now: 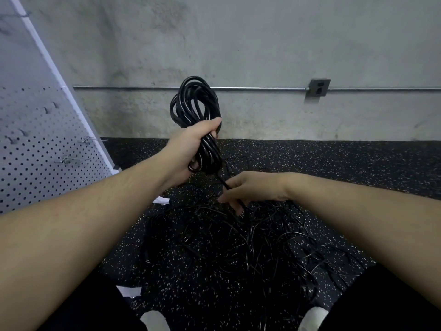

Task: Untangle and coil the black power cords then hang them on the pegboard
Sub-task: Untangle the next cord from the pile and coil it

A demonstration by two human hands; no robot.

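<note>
My left hand (195,142) is wrapped tight around the waist of the coiled cord (195,101), holding it up off the floor so the finished loops stay together and clear of the mess below. Just beneath it, my right hand (248,189) pinches the cord's loose tail (223,181) with lightly curled fingers, keeping it taut enough to feed the next loop. The tangled cords (250,235) lie on the floor (358,158) under my right hand, and the pegboard (40,149) with its hooks (71,158) stands off beyond my left forearm, within reach for hanging.
</note>
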